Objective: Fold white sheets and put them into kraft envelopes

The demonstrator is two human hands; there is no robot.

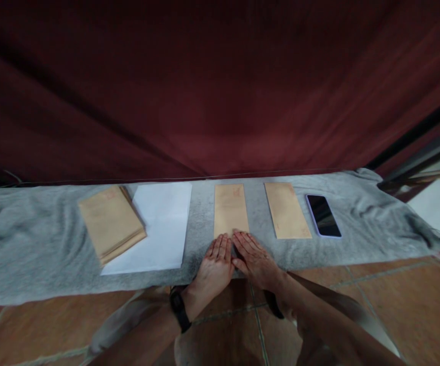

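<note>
A brown paper envelope (230, 208) lies in the middle of the grey cloth, its long side pointing away from me. My left hand (214, 264) rests flat on its near end, fingers stretched out. Beside it, my right hand (256, 259) lies on the same end with its fingers extended, the two hands nearly touching. Both hands hide the envelope's near edge. To the right is another brown envelope (287, 211), lying flat and apart from my hands.
A stack of brown envelopes (111, 221) sits partly on white paper sheets (164, 223) at the left. A phone (323, 216) lies right of the envelopes. The grey cloth (33, 244) runs along a dark red curtain (220, 101). Tiled floor (395, 290) shows in front.
</note>
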